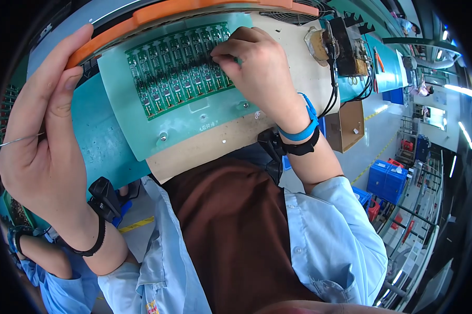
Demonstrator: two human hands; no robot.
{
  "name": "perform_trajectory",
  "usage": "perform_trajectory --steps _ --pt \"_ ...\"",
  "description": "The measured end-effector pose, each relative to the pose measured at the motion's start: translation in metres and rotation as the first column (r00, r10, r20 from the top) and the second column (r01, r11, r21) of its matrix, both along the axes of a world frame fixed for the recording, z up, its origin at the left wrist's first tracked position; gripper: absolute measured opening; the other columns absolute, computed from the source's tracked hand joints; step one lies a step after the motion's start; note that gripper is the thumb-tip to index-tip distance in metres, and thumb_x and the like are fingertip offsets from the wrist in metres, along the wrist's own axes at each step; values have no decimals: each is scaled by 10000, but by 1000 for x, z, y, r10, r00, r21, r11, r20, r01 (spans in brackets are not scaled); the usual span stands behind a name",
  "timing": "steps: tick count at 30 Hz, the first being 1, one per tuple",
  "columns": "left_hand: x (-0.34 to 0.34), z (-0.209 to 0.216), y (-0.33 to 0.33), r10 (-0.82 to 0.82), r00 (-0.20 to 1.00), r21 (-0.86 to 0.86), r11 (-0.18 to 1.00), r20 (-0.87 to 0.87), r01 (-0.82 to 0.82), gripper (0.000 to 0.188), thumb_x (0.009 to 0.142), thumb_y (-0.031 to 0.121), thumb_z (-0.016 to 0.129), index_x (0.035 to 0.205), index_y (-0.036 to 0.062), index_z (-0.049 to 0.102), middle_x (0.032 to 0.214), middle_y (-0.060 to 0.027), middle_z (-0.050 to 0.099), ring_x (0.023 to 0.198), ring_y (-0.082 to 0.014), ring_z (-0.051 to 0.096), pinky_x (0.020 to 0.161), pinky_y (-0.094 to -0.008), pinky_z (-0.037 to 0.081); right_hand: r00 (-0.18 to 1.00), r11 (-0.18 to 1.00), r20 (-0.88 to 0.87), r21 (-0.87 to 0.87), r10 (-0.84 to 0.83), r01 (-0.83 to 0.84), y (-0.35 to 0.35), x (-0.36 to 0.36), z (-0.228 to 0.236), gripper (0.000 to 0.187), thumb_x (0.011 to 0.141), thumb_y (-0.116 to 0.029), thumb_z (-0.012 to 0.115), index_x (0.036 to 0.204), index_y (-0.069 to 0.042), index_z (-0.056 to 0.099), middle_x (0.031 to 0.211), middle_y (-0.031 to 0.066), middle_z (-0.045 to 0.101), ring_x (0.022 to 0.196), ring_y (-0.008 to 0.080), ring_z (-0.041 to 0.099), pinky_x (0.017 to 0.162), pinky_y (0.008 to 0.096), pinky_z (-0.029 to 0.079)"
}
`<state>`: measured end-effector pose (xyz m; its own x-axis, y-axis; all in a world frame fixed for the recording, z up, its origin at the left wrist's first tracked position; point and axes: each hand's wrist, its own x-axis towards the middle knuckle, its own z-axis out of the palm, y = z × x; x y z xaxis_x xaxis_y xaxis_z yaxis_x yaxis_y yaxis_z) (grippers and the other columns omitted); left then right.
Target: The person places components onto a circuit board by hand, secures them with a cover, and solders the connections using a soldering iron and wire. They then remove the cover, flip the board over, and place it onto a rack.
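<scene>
A green printed circuit board panel [181, 68], made of several narrow strips set with parts, lies on a pale green plate [194, 121]. My right hand [257, 65] is over the panel's right part, thumb and fingers pinched close to its surface. Whatever those fingertips hold, if anything, is hidden. My left hand [45, 125] grips the left end of a long orange strip [136, 22] between thumb and fingers. This strip runs across the far side, above the panel. A thin metal wire or tool [19, 140] shows beside the left palm; its kind is unclear.
Screws [163, 136] stand up from the plate's near edge. To the right are a dark block-shaped device [348, 52] with black cables and a round fan grille [298, 15]. A cardboard box [345, 125] sits below the bench. Another person's arm [45, 256] shows at lower left.
</scene>
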<state>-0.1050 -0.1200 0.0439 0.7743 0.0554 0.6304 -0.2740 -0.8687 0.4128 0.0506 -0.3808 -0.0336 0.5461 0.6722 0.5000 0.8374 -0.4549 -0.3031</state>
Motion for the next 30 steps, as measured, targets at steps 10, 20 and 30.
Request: perform_trajectory --steps 10,20,30 --pt "-7 10 2 16 994 -49 999 -107 -22 283 1054 78 594 1306 25 709 1251 -108 748 1153 -187 704 1013 -269 530 999 999 3 -8 34 -34 15 -6 0 97 775 -59 748 865 -88 770 852 81 693 851 306 662 761 413 558" --pt "-9 9 3 13 995 -22 1000 -97 -16 274 1044 75 611 1292 29 719 1235 -104 755 1134 -171 710 991 -259 536 999 999 13 -7 46 -46 21 -11 3 90 774 -76 756 859 -103 766 851 70 691 848 309 656 768 417 560" --pt "-6 15 -2 -12 997 2 1000 -72 12 273 1042 65 614 1289 20 719 1226 -106 758 1103 -163 713 960 -248 539 995 996 45 5 90 -90 32 -14 1 67 775 -77 748 839 -94 744 815 72 667 830 312 646 772 421 556"
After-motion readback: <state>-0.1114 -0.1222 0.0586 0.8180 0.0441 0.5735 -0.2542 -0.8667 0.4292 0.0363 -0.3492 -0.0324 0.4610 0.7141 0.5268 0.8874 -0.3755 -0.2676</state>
